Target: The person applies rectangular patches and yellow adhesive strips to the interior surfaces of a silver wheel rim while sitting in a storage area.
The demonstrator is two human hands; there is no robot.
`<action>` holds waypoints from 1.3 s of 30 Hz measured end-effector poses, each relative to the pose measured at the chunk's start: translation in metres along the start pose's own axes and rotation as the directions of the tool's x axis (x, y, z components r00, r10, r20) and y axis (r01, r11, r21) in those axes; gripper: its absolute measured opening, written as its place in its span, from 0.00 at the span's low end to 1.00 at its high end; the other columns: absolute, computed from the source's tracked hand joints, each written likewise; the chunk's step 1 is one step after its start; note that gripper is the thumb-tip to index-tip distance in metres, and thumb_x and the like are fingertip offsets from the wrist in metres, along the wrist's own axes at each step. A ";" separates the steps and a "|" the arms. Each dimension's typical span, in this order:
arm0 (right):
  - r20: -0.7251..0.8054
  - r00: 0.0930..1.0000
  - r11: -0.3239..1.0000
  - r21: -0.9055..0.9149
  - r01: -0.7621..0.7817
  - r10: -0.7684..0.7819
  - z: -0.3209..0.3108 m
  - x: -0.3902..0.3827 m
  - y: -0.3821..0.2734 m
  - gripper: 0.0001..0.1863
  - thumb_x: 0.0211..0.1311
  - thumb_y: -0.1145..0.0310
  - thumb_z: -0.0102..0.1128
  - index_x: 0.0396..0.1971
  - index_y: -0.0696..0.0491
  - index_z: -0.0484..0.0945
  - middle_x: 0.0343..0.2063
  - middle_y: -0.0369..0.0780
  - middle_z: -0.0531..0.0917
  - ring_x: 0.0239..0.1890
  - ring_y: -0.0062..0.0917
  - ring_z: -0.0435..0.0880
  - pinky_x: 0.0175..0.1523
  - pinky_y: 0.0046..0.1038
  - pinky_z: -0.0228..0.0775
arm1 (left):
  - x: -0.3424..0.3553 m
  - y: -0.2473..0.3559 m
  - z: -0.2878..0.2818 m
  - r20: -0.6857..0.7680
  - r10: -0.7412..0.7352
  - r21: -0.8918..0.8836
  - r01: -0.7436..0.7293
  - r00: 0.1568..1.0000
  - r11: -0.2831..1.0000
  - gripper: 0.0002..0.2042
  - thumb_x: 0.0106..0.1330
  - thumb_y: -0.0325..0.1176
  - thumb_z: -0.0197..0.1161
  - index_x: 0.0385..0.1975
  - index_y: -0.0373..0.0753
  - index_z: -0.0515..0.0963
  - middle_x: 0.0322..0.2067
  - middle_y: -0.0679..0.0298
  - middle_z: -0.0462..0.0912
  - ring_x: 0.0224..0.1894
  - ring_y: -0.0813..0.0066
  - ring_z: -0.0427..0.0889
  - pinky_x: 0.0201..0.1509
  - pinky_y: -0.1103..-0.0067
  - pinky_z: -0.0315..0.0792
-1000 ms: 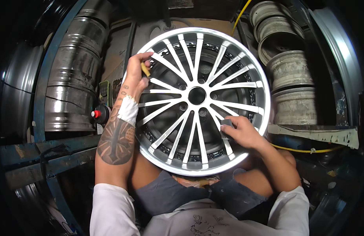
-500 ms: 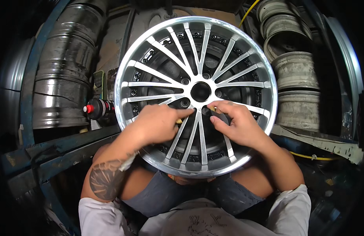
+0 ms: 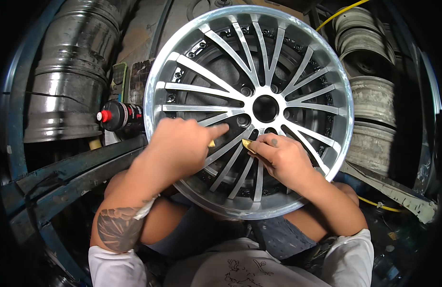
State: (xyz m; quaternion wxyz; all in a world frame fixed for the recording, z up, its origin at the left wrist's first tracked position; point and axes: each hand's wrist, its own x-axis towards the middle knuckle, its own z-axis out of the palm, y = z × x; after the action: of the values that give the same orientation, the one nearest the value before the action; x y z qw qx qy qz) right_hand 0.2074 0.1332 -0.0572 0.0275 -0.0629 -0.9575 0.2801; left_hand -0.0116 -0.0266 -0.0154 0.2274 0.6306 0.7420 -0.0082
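Head view: shiny wheel (image 3: 297, 62) resting on lap, both hands rubbing spokes near middle hole. Left hand (image 3: 180, 146) pressing small yellow pad (image 3: 212, 143); right hand (image 3: 283, 155) pinching another yellow piece (image 3: 247, 144). Next, probably rubbing more spokes, slowly, pressing evenly. Black bottle (image 3: 120, 116) lying beside.

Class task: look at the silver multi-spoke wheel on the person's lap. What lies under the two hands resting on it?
Under the left hand and right hand lie the lower spokes of the wheel. Small yellow pieces peek out beside the fingers. How far they extend under the hands is hidden.
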 end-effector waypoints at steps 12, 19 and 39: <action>0.173 0.984 0.978 -0.206 -0.013 0.049 -0.012 0.014 -0.014 0.17 0.64 0.66 0.66 0.53 0.46 0.86 0.26 0.39 0.80 0.24 0.36 0.83 0.29 0.38 0.75 | 0.000 -0.020 -0.008 0.065 -0.026 -0.277 0.044 0.998 0.960 0.25 0.61 0.28 0.63 0.61 0.49 0.81 0.36 0.49 0.87 0.39 0.47 0.86 0.48 0.58 0.79; 0.117 0.985 0.986 -0.124 -0.112 0.127 -0.004 0.014 -0.016 0.14 0.67 0.64 0.66 0.51 0.41 0.87 0.22 0.38 0.82 0.22 0.37 0.83 0.26 0.39 0.73 | 0.001 -0.018 -0.004 0.150 -0.001 -0.328 0.051 0.989 0.943 0.22 0.62 0.29 0.63 0.58 0.46 0.83 0.32 0.47 0.87 0.38 0.47 0.86 0.48 0.58 0.79; -0.081 0.942 0.929 0.212 -0.302 0.324 -0.010 -0.004 -0.020 0.16 0.65 0.68 0.69 0.53 0.46 0.87 0.30 0.43 0.88 0.29 0.37 0.87 0.33 0.33 0.75 | 0.025 0.001 -0.003 0.318 0.008 -0.275 0.084 0.948 0.958 0.22 0.62 0.29 0.57 0.57 0.48 0.84 0.38 0.46 0.88 0.44 0.47 0.87 0.54 0.58 0.79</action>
State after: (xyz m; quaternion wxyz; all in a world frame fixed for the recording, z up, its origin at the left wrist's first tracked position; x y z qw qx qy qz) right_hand 0.2101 0.1211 -0.0382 0.0434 -0.2279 -0.8995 0.3702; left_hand -0.0139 -0.0016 -0.0208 0.4315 0.5670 0.7017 -0.0065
